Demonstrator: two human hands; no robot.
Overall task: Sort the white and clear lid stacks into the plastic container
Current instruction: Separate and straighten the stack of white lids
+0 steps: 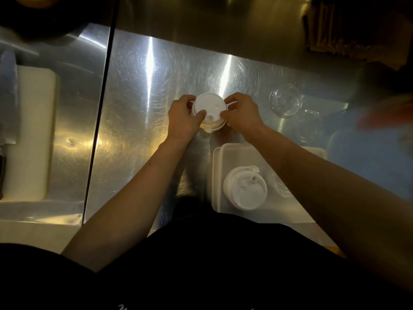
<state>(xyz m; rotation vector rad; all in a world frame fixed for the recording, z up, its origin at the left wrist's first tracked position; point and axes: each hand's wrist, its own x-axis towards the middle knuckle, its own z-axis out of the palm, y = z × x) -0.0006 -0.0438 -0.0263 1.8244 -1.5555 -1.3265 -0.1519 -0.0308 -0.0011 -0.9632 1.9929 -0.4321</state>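
Plastic container [215, 175] holds white lid stack [244, 189].

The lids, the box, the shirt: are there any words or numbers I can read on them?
None can be read.
Black shirt: white marks at the bottom edge, cut off, unreadable.
White lid stack between the hands: raised shapes only, no letters.
Plastic container: no label visible.

A scuffed steel table [143, 90] glares under the lights; a white block [33, 130] sits at its left edge.
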